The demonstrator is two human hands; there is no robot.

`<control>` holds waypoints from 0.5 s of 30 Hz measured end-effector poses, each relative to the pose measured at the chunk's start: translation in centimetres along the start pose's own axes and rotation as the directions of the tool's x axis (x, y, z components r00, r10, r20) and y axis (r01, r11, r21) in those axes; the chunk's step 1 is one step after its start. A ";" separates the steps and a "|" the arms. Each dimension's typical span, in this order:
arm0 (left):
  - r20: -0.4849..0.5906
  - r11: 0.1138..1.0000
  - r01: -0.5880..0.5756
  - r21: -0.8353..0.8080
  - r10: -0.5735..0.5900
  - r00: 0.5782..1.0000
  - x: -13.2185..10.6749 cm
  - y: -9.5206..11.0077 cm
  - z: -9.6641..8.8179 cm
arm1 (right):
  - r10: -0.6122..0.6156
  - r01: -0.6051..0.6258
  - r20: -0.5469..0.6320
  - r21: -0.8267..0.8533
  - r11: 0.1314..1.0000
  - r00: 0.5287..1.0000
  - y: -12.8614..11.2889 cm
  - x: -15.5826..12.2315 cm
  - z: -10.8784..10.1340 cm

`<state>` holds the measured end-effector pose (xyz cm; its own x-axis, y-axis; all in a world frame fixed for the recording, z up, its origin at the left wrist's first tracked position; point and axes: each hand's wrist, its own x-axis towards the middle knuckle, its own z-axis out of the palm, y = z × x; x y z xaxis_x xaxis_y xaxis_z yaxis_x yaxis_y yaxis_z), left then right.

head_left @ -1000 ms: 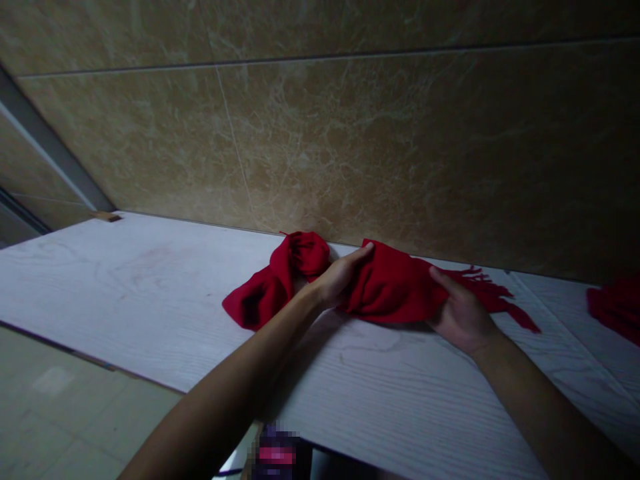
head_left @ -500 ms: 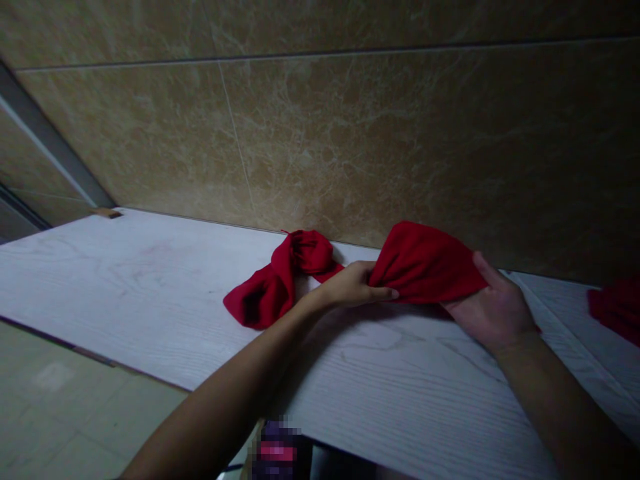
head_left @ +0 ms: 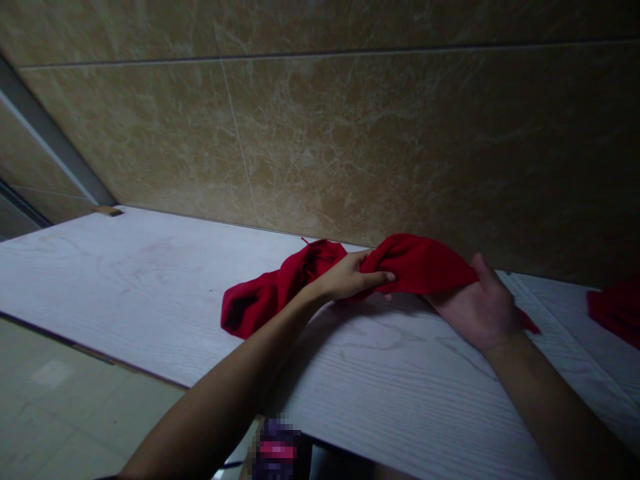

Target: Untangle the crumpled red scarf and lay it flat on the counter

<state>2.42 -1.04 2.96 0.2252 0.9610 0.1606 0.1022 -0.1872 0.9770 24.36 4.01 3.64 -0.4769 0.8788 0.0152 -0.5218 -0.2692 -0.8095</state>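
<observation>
A long red cloth stretches between my two hands, just above a white wood-grained board. My left hand grips it near the middle, with the thumb on the near side and the cloth twisted there. On the right, my right hand holds the other stretch, its thumb raised at the cloth's edge and its fingers hidden underneath. The cloth's left part lies bunched on the board beyond my left forearm. A small red tip pokes out to the right of my right wrist.
The white board runs along a brown marbled tile wall. More red fabric lies at the far right, past a seam. A small brown block sits at the far left corner. Tiled floor shows below the board's near edge.
The held stretch of cloth has come down and narrowed. Its bunched left part has shifted closer to my left hand, closing the loop. My right hand has moved slightly left.
</observation>
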 end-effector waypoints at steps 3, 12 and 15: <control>0.010 0.991 0.058 -0.125 -0.057 0.998 0.0 0.2 0.3 | 0.042 -0.035 0.102 -0.075 0.997 0.994 1.5 0.0 -0.2; 0.057 0.998 0.032 -0.057 -0.029 0.998 0.0 -0.3 1.3 | 0.190 -0.161 0.194 -0.157 0.974 0.962 4.0 -0.2 0.4; -0.012 0.999 -0.052 0.006 0.052 0.999 0.3 -0.9 1.3 | 0.265 -0.243 0.158 -0.147 0.959 0.951 3.9 0.1 0.1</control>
<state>3.66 -0.85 1.99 0.2188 0.9523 0.2128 0.0965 -0.2381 0.9664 22.19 3.00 0.56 -0.7037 0.7024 -0.1074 -0.2803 -0.4133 -0.8664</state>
